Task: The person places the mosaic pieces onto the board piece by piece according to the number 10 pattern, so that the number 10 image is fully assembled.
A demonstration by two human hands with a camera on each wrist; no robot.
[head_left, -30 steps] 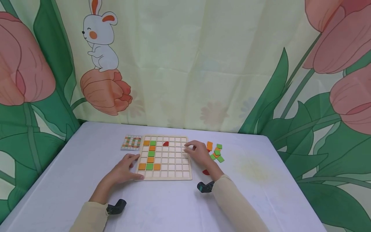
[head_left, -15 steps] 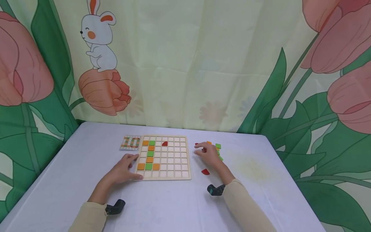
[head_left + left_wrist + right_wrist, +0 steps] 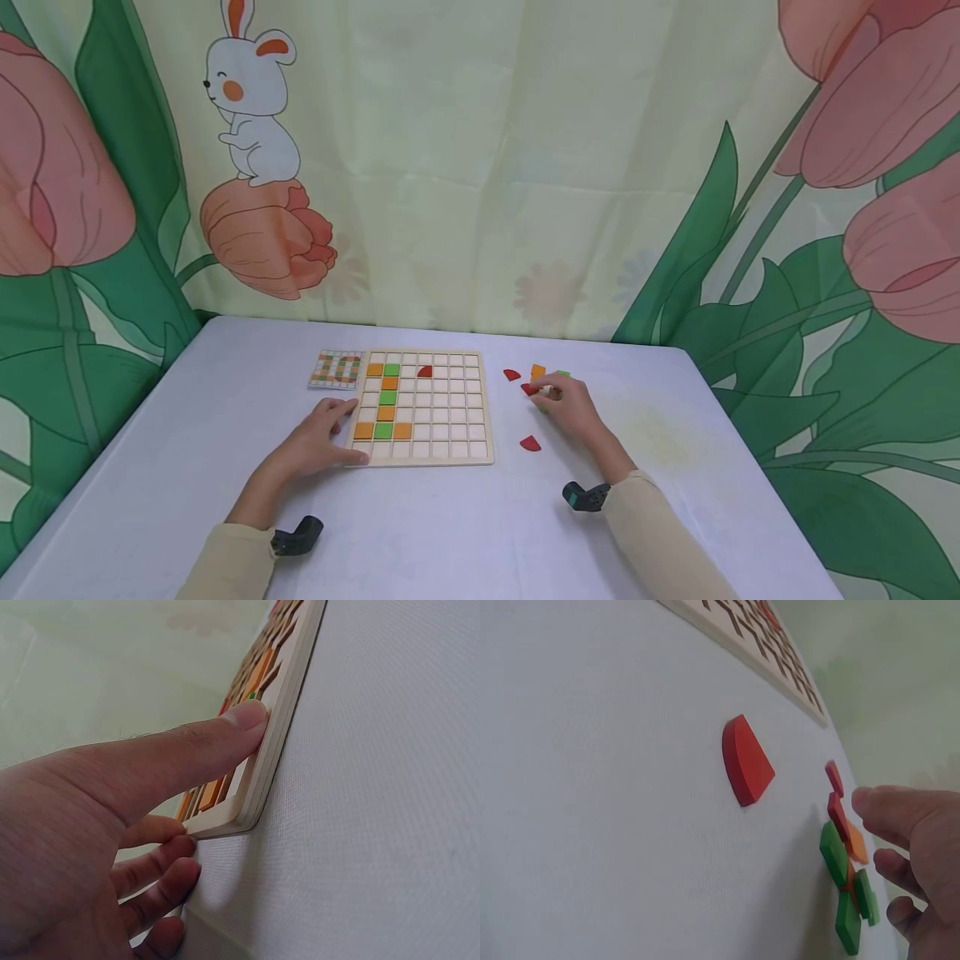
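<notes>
Head view: board lies flat on the white table, L of ctr, betw. the two hands. L hand is at its lower L corner, fingers spread: thumb on the near rim, index at the L side. L wrist view: thumb nearly straight, tip pressing the rim's top; index tip touches the corner, other fingers loosely bent by the table. No clench, just a press.

R hand is R of the board, over the loose pcs. Fingers released, w/ a gap betw. thumb & index; tips right by a red pc. Can't tell if they touch it. R wrist view: fingertips apart, other fingers bent; green tiles & an orange tile bunched just beside, some overlapping. Second red sits near the bunch, on the board side; third red lies nearer the person, apart from the rest.

On the board: orange & green tiles in cells, mostly down one col. on the L, w/ side tiles at top & bottom; a red quarter in the 2nd row from the top. Pattern card is just beside the board's upper L. Flowered curtain behind.
</notes>
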